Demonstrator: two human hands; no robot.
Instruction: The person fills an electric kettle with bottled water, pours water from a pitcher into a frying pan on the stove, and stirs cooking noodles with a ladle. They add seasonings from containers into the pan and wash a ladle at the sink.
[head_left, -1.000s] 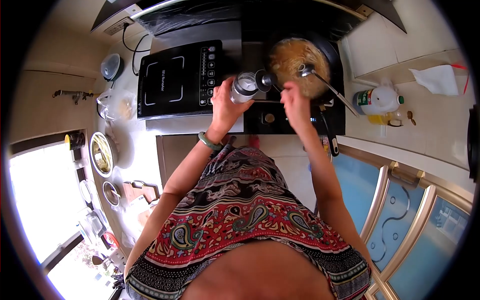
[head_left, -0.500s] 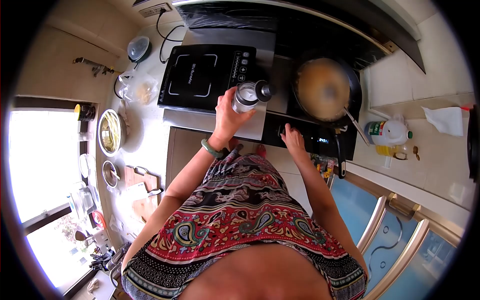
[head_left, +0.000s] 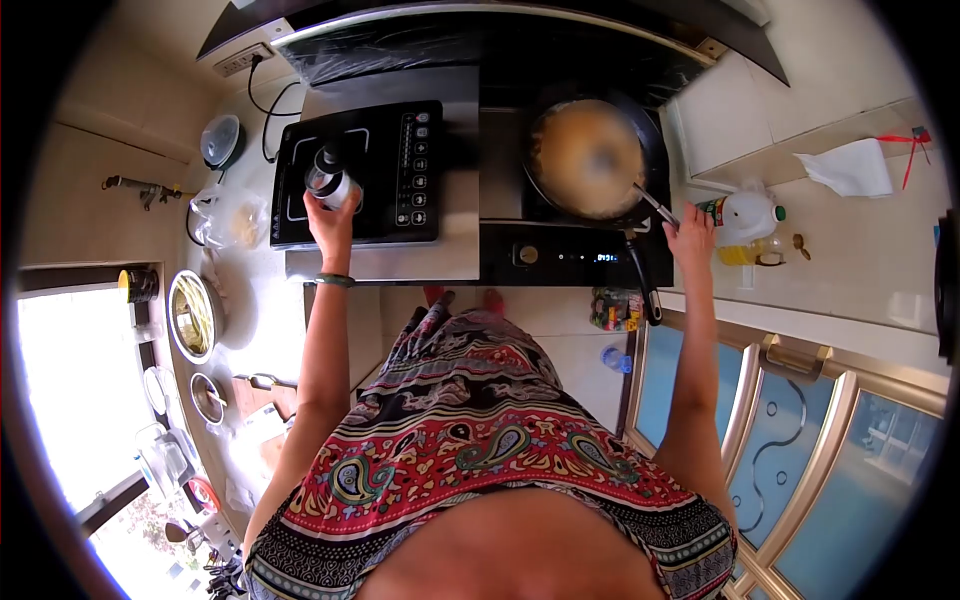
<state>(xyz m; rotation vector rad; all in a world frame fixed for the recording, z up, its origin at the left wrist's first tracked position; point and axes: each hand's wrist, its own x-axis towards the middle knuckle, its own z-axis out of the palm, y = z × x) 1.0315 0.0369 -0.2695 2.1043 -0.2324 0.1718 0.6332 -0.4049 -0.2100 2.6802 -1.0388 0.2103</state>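
A clear seasoning jar (head_left: 332, 188) with a black cap and white contents is in my left hand (head_left: 332, 222), its fingers wrapped around the glass. The jar is over the black induction cooktop (head_left: 385, 150); I cannot tell whether it touches the surface. On the right burner sits a dark wok (head_left: 652, 150) with cloudy tan liquid (head_left: 575, 150) in it. A ladle (head_left: 655, 205) leans over the wok's rim, its bowl a dark blur in the liquid. My right hand (head_left: 690, 238) is closed around the end of the ladle's handle.
An oil bottle (head_left: 745, 252) and a white jug (head_left: 750, 215) stand right of the stove. The wok's black handle (head_left: 645, 280) juts over the front edge. Leftward are a bowl of pale strips (head_left: 193, 315), a plastic bag (head_left: 232, 215) and a lidded pot (head_left: 222, 140).
My left hand has carried the jar leftward over the induction cooktop. My right hand has left the stove's control knob and moved right to the ladle's handle. The view has shifted too.
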